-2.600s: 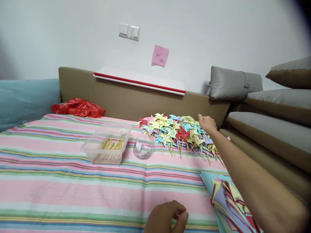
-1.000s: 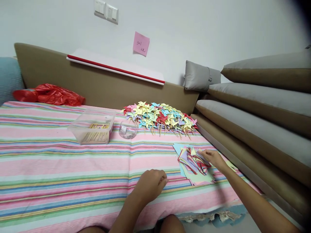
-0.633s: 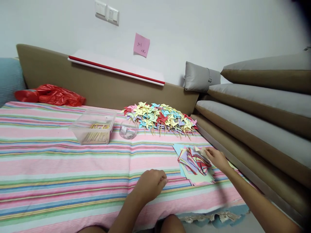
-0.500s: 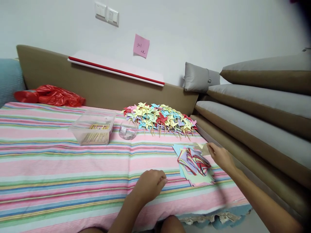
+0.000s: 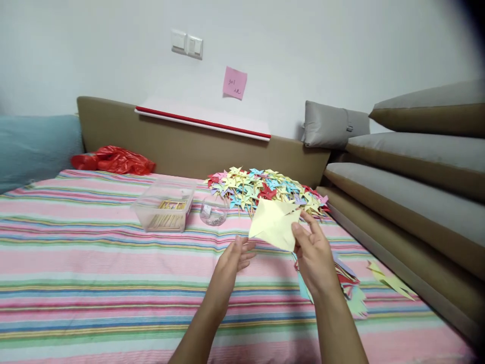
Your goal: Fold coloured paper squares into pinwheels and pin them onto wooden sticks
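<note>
My right hand (image 5: 313, 247) pinches a pale yellow paper square (image 5: 273, 225) by its right side, thumb toward me. Cuts run inward from the square's corners. To its left, my left hand (image 5: 232, 260) is held with fingers stretched and apart, near the paper's lower left corner but not touching it. Behind my right forearm lies a stack of cut coloured papers (image 5: 346, 278), partly hidden. Beyond the square, a heap of finished paper pinwheels (image 5: 267, 189) on sticks spreads over the striped cloth.
A clear plastic box (image 5: 162, 210) holds wooden sticks. Beside it stands a small clear bowl (image 5: 213, 213) with small metal bits. Yellow paper pieces (image 5: 392, 280) lie at the right. Stacked cushions (image 5: 413, 197) border the right side; a red plastic bag (image 5: 115, 161) rests at back left.
My right hand has brought the yellow square from the paper stack to the middle, in front of me. My left hand has risen and its fingers have opened. The view has shifted.
</note>
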A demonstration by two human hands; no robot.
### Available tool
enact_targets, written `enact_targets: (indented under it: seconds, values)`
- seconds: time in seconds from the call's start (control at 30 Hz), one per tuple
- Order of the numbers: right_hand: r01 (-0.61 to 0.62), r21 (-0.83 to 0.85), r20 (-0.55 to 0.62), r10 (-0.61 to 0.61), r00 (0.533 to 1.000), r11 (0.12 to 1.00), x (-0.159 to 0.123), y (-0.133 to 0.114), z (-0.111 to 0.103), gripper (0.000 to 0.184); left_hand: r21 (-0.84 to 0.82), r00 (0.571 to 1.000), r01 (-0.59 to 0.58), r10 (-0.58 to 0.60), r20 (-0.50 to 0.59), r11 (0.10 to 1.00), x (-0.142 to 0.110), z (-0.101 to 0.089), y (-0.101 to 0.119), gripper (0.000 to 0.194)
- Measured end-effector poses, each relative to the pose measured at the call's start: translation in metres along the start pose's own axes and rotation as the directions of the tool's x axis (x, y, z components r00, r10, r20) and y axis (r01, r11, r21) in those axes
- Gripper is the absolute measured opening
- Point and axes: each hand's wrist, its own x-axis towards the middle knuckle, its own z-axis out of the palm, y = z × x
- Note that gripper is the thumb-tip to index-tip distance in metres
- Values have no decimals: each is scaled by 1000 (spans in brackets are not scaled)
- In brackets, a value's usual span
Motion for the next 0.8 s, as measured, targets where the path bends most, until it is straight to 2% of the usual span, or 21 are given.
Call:
enact_targets:
  seconds: [0.1,0.2,0.3,0.4,0.5,0.6,0.7,0.8]
  values:
    - [-80,-39,164,85,983,996,-6,14,19,60,-158,1000,16,-14,13,987,-2,-7,7,67]
    - [-74,-127,258,105,960,989,-8,28,21,53,-99,1000,-14,16,21,995,-4,-11,9,57]
    - [-100,-144,287,138,948,985,-9,35,23,55,-31,1000,-23,23,-1,999,-4,-11,4,52]
    - [-132,-144,270,167,948,981,-13,38,28,58,-1,997,-25,25,-70,1000,-2,-10,-4,46]
    - [-22,-126,272,56,961,992,-22,42,28,52,12,986,-61,62,-156,998,-2,-9,-8,44]
    - [164,-218,346,-81,935,962,-33,46,23,37,-8,972,-88,84,-222,996,-2,-10,-8,46]
    - [305,-398,450,-106,887,865,-42,46,19,30,-52,969,-119,104,-226,992,-4,-10,-6,46]
    - [352,-453,464,-121,878,819,-44,46,20,25,-50,965,-116,101,-243,992,-6,-8,-4,44]
